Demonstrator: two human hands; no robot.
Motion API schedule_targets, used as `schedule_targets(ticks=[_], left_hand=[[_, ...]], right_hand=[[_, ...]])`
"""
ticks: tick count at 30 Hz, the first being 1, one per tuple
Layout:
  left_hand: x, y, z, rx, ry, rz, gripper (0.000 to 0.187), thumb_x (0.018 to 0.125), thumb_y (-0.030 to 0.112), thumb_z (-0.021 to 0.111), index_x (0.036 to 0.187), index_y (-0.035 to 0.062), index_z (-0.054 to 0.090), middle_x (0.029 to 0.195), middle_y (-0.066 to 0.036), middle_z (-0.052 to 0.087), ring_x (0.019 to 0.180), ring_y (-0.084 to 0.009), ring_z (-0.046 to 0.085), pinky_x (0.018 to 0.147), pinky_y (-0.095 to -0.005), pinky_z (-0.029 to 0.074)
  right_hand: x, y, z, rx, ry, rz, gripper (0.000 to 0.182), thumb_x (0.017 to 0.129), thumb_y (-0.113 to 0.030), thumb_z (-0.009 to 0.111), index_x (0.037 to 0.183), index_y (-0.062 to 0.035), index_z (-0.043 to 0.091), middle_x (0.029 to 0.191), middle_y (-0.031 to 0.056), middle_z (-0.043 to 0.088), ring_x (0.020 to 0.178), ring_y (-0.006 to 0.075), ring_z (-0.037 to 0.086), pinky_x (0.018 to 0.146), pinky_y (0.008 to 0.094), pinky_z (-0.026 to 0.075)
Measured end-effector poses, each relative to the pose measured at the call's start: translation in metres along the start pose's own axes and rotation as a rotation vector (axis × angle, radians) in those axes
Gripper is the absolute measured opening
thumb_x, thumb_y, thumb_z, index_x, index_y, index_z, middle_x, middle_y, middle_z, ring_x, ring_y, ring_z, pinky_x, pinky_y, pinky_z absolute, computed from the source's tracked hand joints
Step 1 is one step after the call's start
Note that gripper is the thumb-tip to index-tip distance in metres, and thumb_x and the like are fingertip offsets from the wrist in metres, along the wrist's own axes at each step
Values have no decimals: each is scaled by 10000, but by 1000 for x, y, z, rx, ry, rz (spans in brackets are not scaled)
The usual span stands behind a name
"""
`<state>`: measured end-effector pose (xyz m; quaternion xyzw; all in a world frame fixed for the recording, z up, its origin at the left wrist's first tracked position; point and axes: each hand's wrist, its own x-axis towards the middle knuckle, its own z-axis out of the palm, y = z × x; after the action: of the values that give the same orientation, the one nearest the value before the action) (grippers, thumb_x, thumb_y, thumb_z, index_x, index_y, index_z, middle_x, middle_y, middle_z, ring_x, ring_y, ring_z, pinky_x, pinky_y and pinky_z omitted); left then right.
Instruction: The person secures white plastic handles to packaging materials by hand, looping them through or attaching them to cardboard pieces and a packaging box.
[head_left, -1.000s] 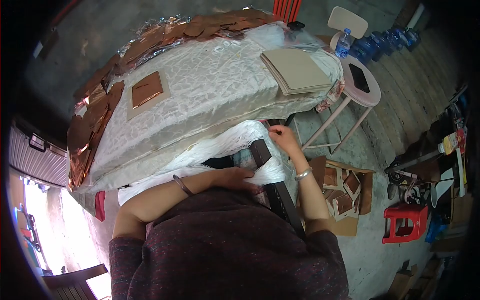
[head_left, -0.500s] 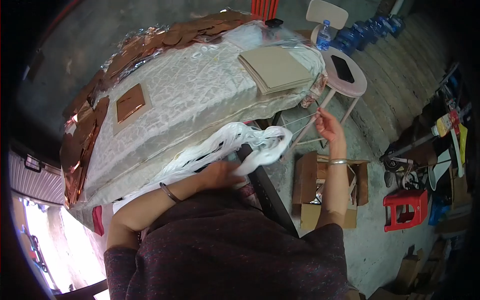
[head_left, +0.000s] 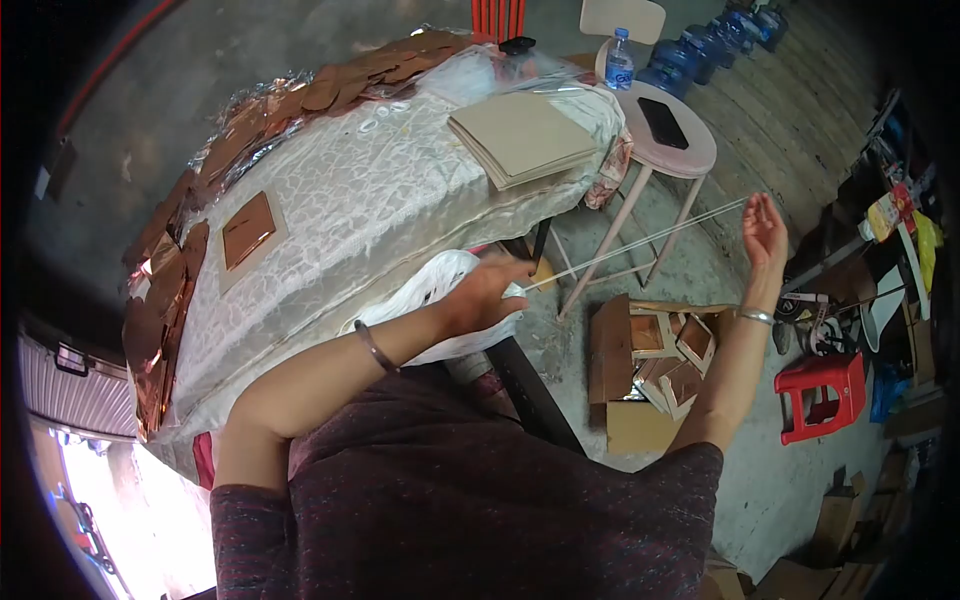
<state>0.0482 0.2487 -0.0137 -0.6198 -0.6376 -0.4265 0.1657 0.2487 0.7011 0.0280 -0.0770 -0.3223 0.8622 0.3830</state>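
A bundle of white thread point(head_left: 425, 285) lies along the near side of the cloth-covered table. My left hand point(head_left: 488, 294) is closed on the bundle at its right end. From there a few thin white strands point(head_left: 650, 240) run taut, up and to the right, to my right hand point(head_left: 764, 228). That hand is raised beyond the round stool, its fingers curled with the strands around or between them. Copper-coloured foil on a pale sheet point(head_left: 248, 232) lies at the table's left, and a stack of beige boards point(head_left: 525, 138) at its right.
A stool point(head_left: 690, 160) holds a black phone point(head_left: 662, 123) and a water bottle point(head_left: 619, 62). An open carton point(head_left: 612, 360) with copper pieces stands on the floor, left of a red stool point(head_left: 822, 395). Copper foil scraps point(head_left: 330, 82) line the table's far edge. A dark beam point(head_left: 535, 395) is near my body.
My right hand has moved right and farther out, lengthening the strands. My left hand has shifted up and right along the bundle, and the loose loop of thread no longer hangs between the hands.
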Motion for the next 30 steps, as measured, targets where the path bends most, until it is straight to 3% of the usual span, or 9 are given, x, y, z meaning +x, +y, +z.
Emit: schedule_targets(ticks=[2, 5, 11, 15, 17, 22, 25, 27, 30], left_hand=[[1, -8, 2, -620, -649, -557, 178, 786, 169, 596, 876, 19, 625, 720, -76, 604, 658, -158, 576, 618, -291, 464], [24, -7, -35, -705, -759, -759, 172, 795, 191, 599, 828, 26, 636, 691, -30, 592, 623, -103, 554, 551, -246, 444], [24, -77, -134, -495, -404, -938, 133, 797, 181, 597, 805, 56, 641, 660, 19, 573, 509, -43, 433, 474, -184, 366], [74, -33, -158, -208, -381, -858, 177, 808, 203, 582, 832, 44, 657, 729, -17, 619, 570, -71, 487, 504, -226, 401], [96, -21, -143, -202, -380, -434, 220, 797, 225, 586, 853, 23, 651, 730, -57, 628, 634, -113, 538, 577, -263, 442], [135, 41, -119, -78, -454, -174, 197, 818, 172, 577, 858, -15, 622, 715, -47, 608, 691, -94, 538, 633, -254, 433], [132, 42, -132, -247, -344, -362, 199, 778, 179, 571, 823, -10, 617, 705, -118, 612, 659, -158, 564, 619, -293, 443], [122, 35, -148, -265, -223, -309, 205, 800, 196, 559, 839, 4, 619, 687, -79, 598, 639, -121, 540, 598, -266, 432], [99, 34, -170, -448, -174, -666, 222, 852, 215, 514, 836, 26, 630, 663, 16, 543, 607, -48, 471, 584, -207, 409]], right_hand=[[-6, -24, -4, -17, 43, -55, 138, 819, -57, 550, 924, 28, 574, 909, 157, 611, 824, 233, 594, 721, 285, 494], [-3, -71, -67, -96, 176, -167, 140, 823, -41, 543, 939, 37, 560, 921, 152, 603, 822, 235, 586, 720, 285, 503], [-23, -106, -138, -181, 398, -329, 197, 856, -73, 483, 1018, 32, 523, 997, 155, 578, 876, 242, 565, 758, 293, 498], [-32, -104, -141, -302, 510, -396, 290, 887, -97, 424, 1143, 30, 475, 1111, 157, 543, 972, 252, 541, 804, 299, 486], [-52, -29, 10, -372, 153, -237, 354, 892, -113, 432, 1212, 37, 425, 1199, 132, 493, 987, 180, 531, 809, 240, 457], [-111, 115, 252, -613, -590, 270, 300, 841, -173, 528, 1068, 22, 522, 984, 81, 600, 552, 55, 495, 446, 156, 358], [-132, 150, 302, -722, -695, 472, 254, 854, -186, 531, 989, 29, 548, 789, 58, 613, 495, 46, 472, 408, 159, 340], [-128, 162, 315, -686, -748, 501, 222, 860, -191, 536, 918, 22, 565, 665, 20, 567, 447, 42, 442, 377, 160, 320], [-122, 155, 335, -679, -726, 349, 177, 852, -155, 543, 876, 18, 571, 616, -6, 524, 435, 36, 424, 359, 158, 296]])
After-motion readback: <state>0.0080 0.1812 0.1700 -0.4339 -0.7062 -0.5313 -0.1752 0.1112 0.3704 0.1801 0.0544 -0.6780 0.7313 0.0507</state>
